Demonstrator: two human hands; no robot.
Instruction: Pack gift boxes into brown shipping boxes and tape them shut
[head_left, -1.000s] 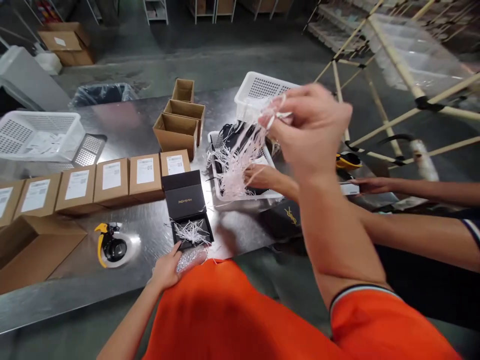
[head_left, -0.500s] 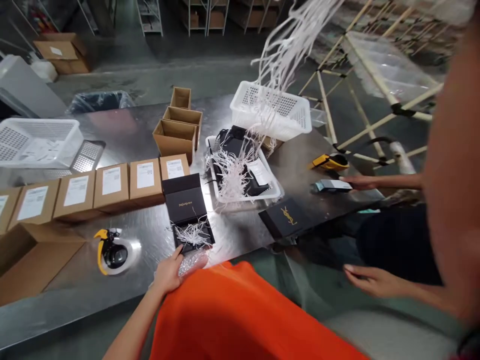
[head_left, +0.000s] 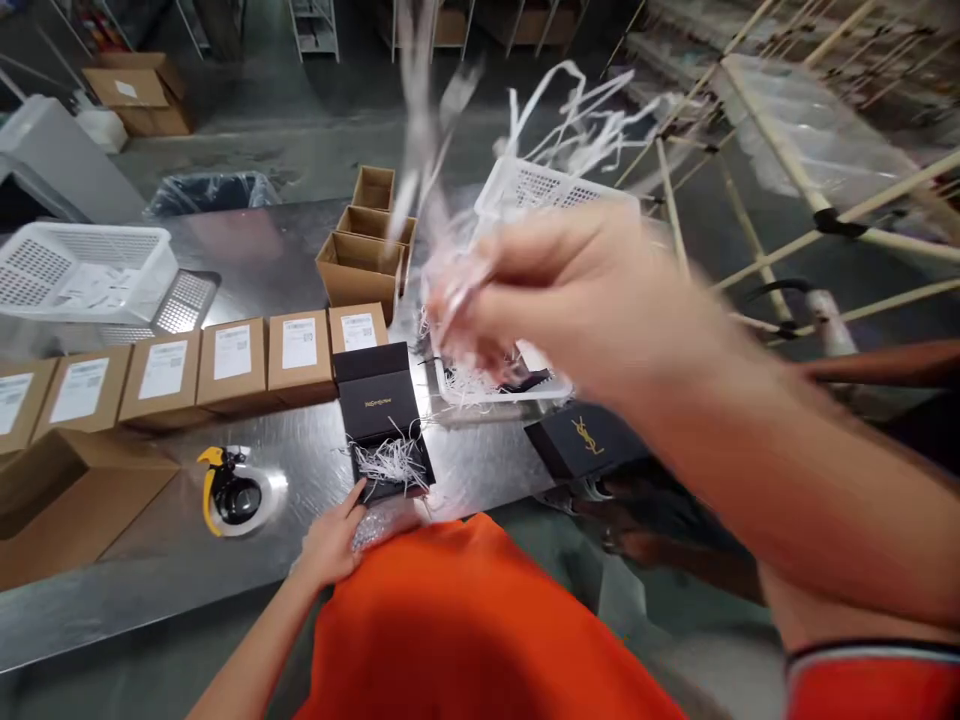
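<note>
Gripping white paper strips [head_left: 444, 258], right hand [head_left: 559, 290] clenched; left hand [head_left: 332, 542] loosely extended, touching black box [head_left: 381, 408].

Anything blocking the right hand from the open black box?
Nothing visible blocks it. The right hand holds white paper strips, raised; the black box has its lid open on the far side, the left hand at the near edge, outside the opening.

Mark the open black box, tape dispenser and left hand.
Open black box [head_left: 379, 418]: head view, on its lettered lid.
Tape dispenser [head_left: 238, 500]: head view, black round centre.
Left hand [head_left: 330, 545]: head view, back of hand.
</note>
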